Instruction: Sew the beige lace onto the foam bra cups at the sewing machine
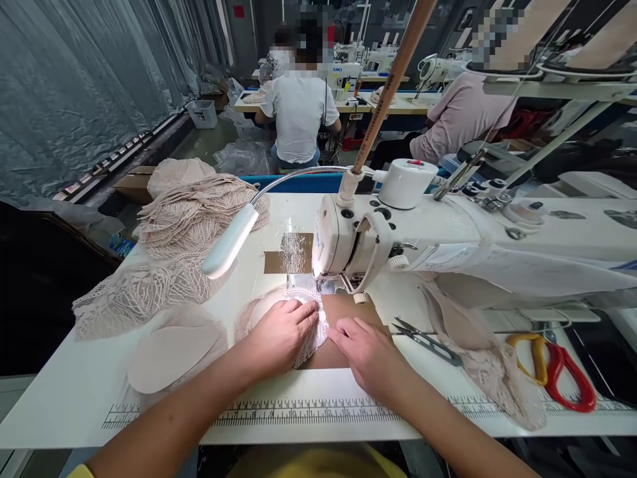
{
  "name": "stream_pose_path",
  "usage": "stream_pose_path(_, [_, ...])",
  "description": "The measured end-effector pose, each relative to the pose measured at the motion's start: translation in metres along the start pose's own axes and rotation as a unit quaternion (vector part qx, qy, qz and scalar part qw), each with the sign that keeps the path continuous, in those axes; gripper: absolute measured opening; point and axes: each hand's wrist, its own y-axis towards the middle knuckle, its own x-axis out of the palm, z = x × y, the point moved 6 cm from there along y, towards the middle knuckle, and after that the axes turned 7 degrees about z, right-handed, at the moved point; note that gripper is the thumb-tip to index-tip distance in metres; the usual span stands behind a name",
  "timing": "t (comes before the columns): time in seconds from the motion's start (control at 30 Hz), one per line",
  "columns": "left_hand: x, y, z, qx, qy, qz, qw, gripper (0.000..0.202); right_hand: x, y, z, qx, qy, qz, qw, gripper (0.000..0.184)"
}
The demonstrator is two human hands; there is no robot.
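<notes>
A pale pink lace bra cup [259,311] lies under the needle area of a white sewing machine [368,232]. My left hand [283,332] rests on top of it, fingers lying flat and pressing the lace down near the presser foot. At the cup's right edge, my right hand [371,355] has its fingers curled, with thumb and forefinger pinching the lace border. Brown tape or card [343,312] covers the table beneath that hand. The fingertips of my right hand are partly hidden.
Left stand a pile of lace pieces [194,212] and a smooth beige cup [166,355]. A lamp [231,242] arches over the table. Right lie thread snips [428,342], scissors with red and yellow handles [567,378] and more lace [502,372]. Two people [301,113] sit ahead.
</notes>
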Motion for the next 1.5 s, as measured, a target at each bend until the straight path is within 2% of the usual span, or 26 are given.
stream_pose_path(0.2, [-0.002,0.008,-0.015,0.018,0.013,-0.022,1.000,0.051,-0.001,0.017,0.005,-0.014,-0.020,-0.006,1.000,0.040])
stream_pose_path(0.37, [-0.003,0.018,-0.030,0.016,0.026,-0.033,0.999,0.048,0.000,0.033,0.010,-0.003,-0.040,-0.018,0.999,0.037])
stream_pose_path(0.53, [-0.003,0.024,-0.038,0.022,0.034,-0.028,0.999,0.046,-0.002,0.040,0.011,0.011,-0.042,0.004,0.999,0.042])
stream_pose_path(0.7, [-0.007,0.020,-0.034,0.042,0.002,-0.003,0.999,0.035,-0.004,0.041,0.010,0.021,-0.072,0.021,0.997,0.045])
stream_pose_path(0.87, [-0.005,0.019,-0.038,0.041,-0.022,-0.008,0.999,0.038,-0.006,0.044,0.010,0.024,-0.108,0.033,0.993,0.044])
stream_pose_path(1.0, [-0.004,0.024,-0.046,0.034,-0.026,-0.004,0.999,0.043,-0.004,0.046,0.014,0.029,-0.120,0.058,0.991,0.057])
stream_pose_path(1.1, [-0.004,0.027,-0.051,0.024,-0.028,-0.005,0.999,0.045,0.000,0.044,0.017,0.025,-0.101,0.075,0.992,0.061])
stream_pose_path(1.3, [-0.003,0.029,-0.055,0.002,-0.036,0.003,0.999,0.047,0.002,0.040,0.023,0.025,-0.035,0.102,0.994,0.052])
stream_pose_path(1.5, [-0.003,0.028,-0.055,-0.003,-0.016,-0.002,1.000,0.045,-0.001,0.041,0.024,0.022,-0.018,0.122,0.992,0.044])
